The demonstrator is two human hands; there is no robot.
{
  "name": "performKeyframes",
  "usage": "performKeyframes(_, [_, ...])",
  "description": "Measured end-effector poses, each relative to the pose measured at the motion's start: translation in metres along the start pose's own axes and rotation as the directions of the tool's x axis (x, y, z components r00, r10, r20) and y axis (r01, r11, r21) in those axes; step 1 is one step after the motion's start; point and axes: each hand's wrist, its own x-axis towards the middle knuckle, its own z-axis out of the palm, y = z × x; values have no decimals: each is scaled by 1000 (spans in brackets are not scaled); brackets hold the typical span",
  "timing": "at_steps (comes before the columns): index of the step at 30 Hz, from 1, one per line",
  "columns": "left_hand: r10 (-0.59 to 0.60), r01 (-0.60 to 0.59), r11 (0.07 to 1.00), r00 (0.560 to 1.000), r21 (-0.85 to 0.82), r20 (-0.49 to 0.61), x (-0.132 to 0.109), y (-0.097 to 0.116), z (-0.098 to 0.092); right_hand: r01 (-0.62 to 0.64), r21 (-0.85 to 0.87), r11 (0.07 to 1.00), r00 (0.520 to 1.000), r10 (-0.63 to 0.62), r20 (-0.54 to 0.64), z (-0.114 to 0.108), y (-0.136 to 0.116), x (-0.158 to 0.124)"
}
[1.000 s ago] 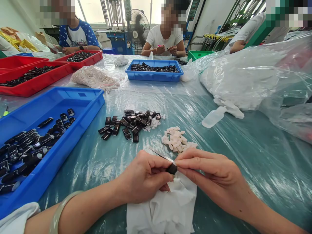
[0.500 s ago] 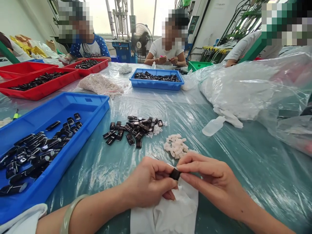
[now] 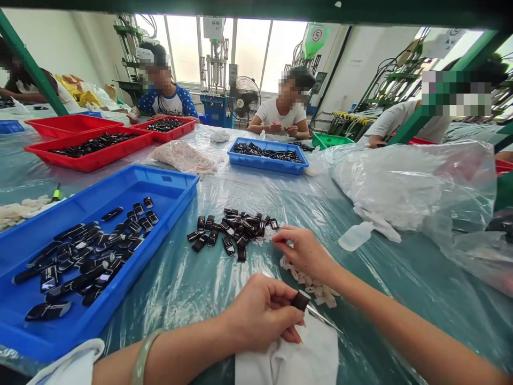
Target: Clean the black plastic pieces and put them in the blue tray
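My left hand pinches a small glossy black piece between thumb and forefinger, above a white cloth. A thin metal tool slants behind that hand; whether the hand grips it I cannot tell. Farther forward, my right hand has its fingertips pressed together beside a small heap of whitish bits; anything between them is hidden. Under the right wrist lie small off-white oval pieces. A pile of black pieces sits just left of the whitish bits.
A large blue tray with black pieces stands at left. Red trays and another blue tray are farther back. A clear plastic bag and a translucent bottle lie at right. Co-workers sit across the table.
My right hand has left the black piece and moved forward to the whitish bits. My left hand still holds the piece. The camera view has tilted up.
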Motion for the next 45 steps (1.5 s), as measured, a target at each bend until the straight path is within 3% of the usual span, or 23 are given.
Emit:
performKeyframes(6, [3, -3, 1000, 1000, -3, 15, 1, 1, -1, 15, -208, 978, 997, 1, 77, 17, -1, 16])
performKeyframes(18, [-11, 11, 1000, 999, 2, 30, 1, 0, -2, 82, -347, 934, 984, -20, 178, 7, 2, 5])
performKeyframes(25, [-4, 4, 1000, 999, 13, 42, 0, -1, -1, 76, -308, 949, 974, -5, 225, -2, -2, 9])
performKeyframes(36, [-3, 3, 1000, 1000, 17, 30, 2, 1, -6, -3, -191, 982, 985, 35, 166, 14, 4, 8])
performKeyframes(42, [22, -22, 1000, 999, -22, 26, 0, 4, -6, -87, 47, 995, 996, 88, -21, -14, -14, -19])
performKeyframes(45, [28, -28, 998, 999, -52, 18, -1, 5, -6, -93, 187, 978, 995, 99, -24, -30, -24, -46])
